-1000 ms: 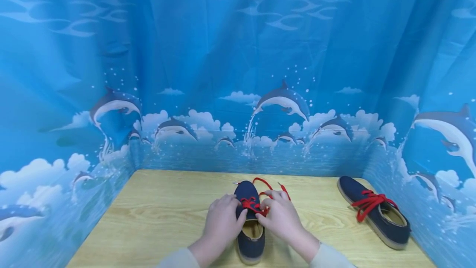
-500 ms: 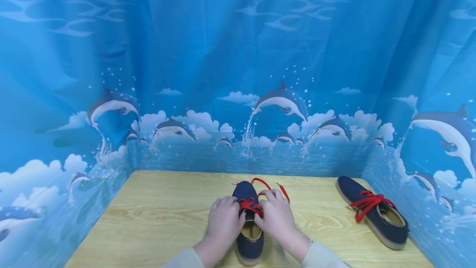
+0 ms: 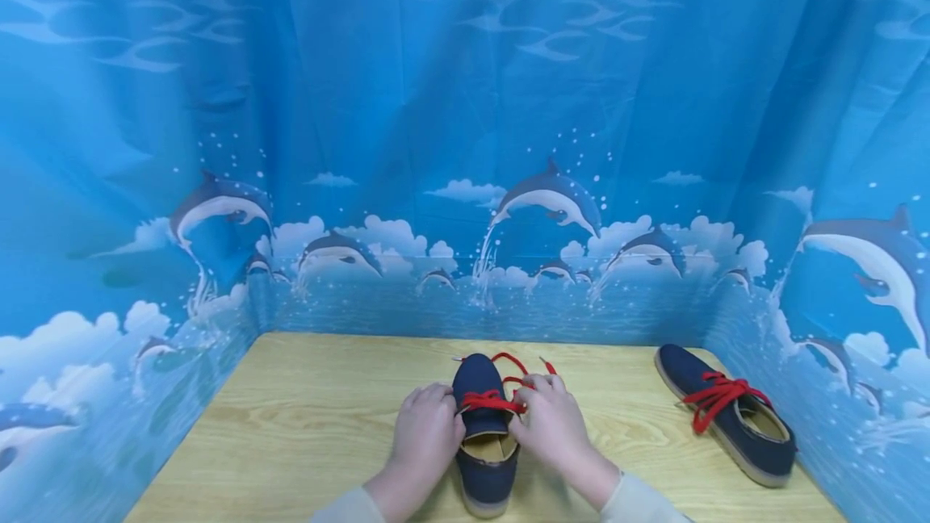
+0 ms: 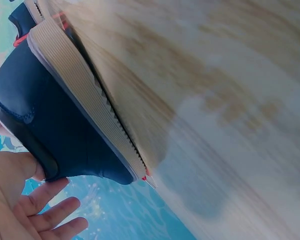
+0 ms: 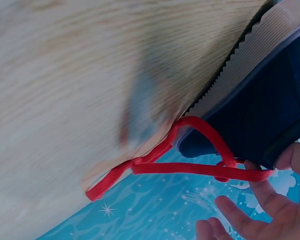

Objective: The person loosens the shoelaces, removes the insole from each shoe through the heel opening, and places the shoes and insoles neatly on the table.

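Observation:
A navy canvas shoe stands on the table, toe pointing away, its red shoelace running across the tongue. On the shoe's left side, my left hand pinches the edge of the lacing flap; the left wrist view shows thumb and index finger meeting there, other fingers spread. My right hand pinches the opposite flap between thumb and index finger. In the right wrist view the loose red lace runs past that index fingertip and trails to the table. Whether the right fingers also grip the lace is unclear.
A second navy shoe with a tied red bow lies at the table's right side. The wood-grain table ends against a blue dolphin-print curtain at the back and sides.
My hands have moved apart, the left hand to the left and the right hand to the right. The shoe's opening is wider, and the lace across the tongue is stretched straighter.

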The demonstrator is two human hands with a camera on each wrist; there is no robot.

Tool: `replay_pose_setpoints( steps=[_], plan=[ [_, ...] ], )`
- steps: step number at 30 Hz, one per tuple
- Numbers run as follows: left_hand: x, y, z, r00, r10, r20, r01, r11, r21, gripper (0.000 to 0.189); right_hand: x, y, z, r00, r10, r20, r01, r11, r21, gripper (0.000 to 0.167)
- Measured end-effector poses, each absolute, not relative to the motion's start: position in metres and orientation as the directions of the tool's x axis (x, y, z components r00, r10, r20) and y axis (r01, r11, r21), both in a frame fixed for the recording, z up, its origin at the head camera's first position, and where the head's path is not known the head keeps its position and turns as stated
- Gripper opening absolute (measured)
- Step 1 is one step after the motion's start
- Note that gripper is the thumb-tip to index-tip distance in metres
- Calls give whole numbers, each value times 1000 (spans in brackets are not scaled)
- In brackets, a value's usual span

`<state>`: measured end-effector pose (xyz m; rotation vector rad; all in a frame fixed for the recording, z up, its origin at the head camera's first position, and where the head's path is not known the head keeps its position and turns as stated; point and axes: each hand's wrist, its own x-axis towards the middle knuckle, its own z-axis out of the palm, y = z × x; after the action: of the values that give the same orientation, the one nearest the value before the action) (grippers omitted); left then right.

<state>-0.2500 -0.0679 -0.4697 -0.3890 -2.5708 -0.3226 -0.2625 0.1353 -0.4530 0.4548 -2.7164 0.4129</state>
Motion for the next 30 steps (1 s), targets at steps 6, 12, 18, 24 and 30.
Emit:
replay_pose_setpoints(
  steps=[6, 12, 18, 24, 30],
  plan=[
    [-251, -80, -473, -844, 176, 506, 313, 929, 198, 8, -262, 141, -456, -916, -243, 319, -337, 898, -284, 14],
    [-249, -85, -472, -849, 166, 501, 308, 927, 215, 12, -263, 141, -455, -941, -226, 253, -307, 884, -353, 15],
    [-247, -72, -465, -838, 188, 513, 325, 926, 192, 12, -264, 137, -452, -929, -214, 301, -315, 885, -343, 17],
    [-247, -63, -464, -836, 179, 518, 303, 939, 163, 26, -262, 133, -449, -911, -218, 351, -329, 897, -295, 37],
    [-250, -58, -462, -835, 194, 515, 300, 945, 130, 36, -257, 130, -443, -868, -257, 426, -375, 900, -221, 31]
  ],
)
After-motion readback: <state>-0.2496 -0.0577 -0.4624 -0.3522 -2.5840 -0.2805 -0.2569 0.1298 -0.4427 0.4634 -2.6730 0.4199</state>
